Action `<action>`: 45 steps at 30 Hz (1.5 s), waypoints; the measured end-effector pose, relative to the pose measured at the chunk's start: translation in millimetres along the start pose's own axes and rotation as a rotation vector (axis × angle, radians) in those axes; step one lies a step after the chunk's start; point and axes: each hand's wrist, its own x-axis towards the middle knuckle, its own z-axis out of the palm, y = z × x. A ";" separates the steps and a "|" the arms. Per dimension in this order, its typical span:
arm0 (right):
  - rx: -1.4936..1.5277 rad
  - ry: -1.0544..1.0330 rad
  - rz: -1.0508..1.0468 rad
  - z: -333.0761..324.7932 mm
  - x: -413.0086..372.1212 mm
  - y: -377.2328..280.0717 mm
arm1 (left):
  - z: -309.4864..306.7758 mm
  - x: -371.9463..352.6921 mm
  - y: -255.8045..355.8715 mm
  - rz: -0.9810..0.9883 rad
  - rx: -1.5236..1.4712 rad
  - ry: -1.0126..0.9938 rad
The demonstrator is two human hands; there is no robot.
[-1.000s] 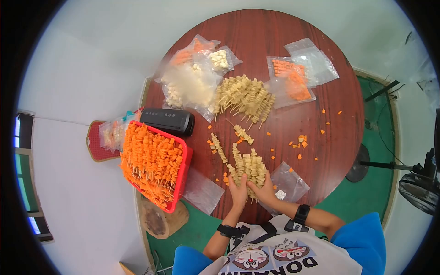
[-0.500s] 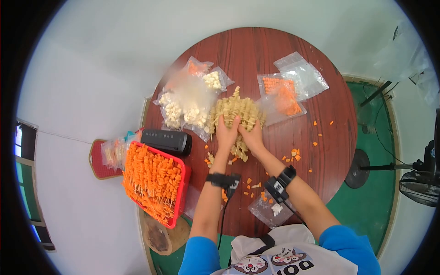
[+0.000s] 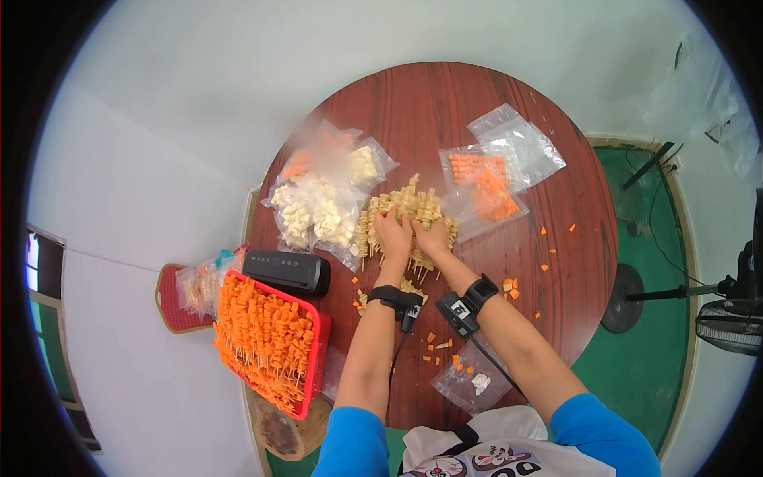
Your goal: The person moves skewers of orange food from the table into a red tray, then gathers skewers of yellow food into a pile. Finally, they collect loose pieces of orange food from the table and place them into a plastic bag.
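Note:
A heap of pale yellow skewers (image 3: 413,197), small pieces threaded on thin sticks, lies in the middle of the round table. My left hand (image 3: 393,232) rests at the near side of the heap, its fingers curled onto the skewers. Close beside it, my right hand (image 3: 433,238) is also closed on skewers, and its fingertips are partly hidden among them. Stick ends poke out below both hands. A few loose pale pieces (image 3: 410,288) lie just nearer to me.
Left of the heap are clear bags of white pieces (image 3: 318,213). Bags of orange pieces (image 3: 494,199) lie to the right. A black appliance (image 3: 286,271) stands by a red basket (image 3: 318,362) piled with orange skewers (image 3: 262,338). Orange scraps (image 3: 510,286) dot the table (image 3: 548,342).
The whole view has shifted, so the table sits slightly lower. Both hands have moved a little farther onto the heap, and their fingers are more curled into the skewers.

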 end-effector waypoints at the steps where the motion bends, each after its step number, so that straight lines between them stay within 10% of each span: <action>1: -0.054 0.061 -0.033 -0.1 -1.0 -2.0 | -0.7 5.3 0.3 -0.007 -0.027 -0.049; 11: -0.045 -0.018 -0.065 -2.7 18.7 33.9 | 3.5 45.4 -7.7 -0.003 0.121 -0.209; 14: 0.128 0.044 -0.166 -16.9 -0.8 31.2 | -21.4 49.0 -27.4 0.023 -0.247 -0.043; 17: 0.175 0.110 -0.033 -20.4 -6.7 32.7 | -71.9 34.9 -56.3 -0.165 -0.379 0.077; 21: 0.113 0.139 -0.055 -32.5 -27.5 24.9 | -93.6 -43.0 -129.6 -0.612 0.216 -0.505; 28: -0.035 0.309 -0.147 -40.2 -58.6 33.9 | -77.8 -153.0 -115.5 -0.718 0.173 -0.432; 32: -0.632 -0.252 -0.715 -16.9 -98.1 68.7 | -67.7 -167.3 -131.9 -0.719 0.042 -0.340; 39: -0.895 -0.331 -0.560 9.4 -100.4 81.2 | -96.6 -146.8 -121.0 -0.729 -0.529 -0.282; 41: -0.791 -0.362 -0.533 -0.7 -102.1 74.5 | -95.9 -149.5 -121.1 -0.318 -0.538 -0.279; 43: -0.692 -0.381 -0.501 -18.7 -104.2 59.3 | -113.8 -141.0 -90.4 -0.346 -0.581 -0.316; 45: -0.527 -0.703 -0.531 -38.3 -105.9 43.7 | -121.9 -135.0 -71.8 0.282 -0.271 -0.171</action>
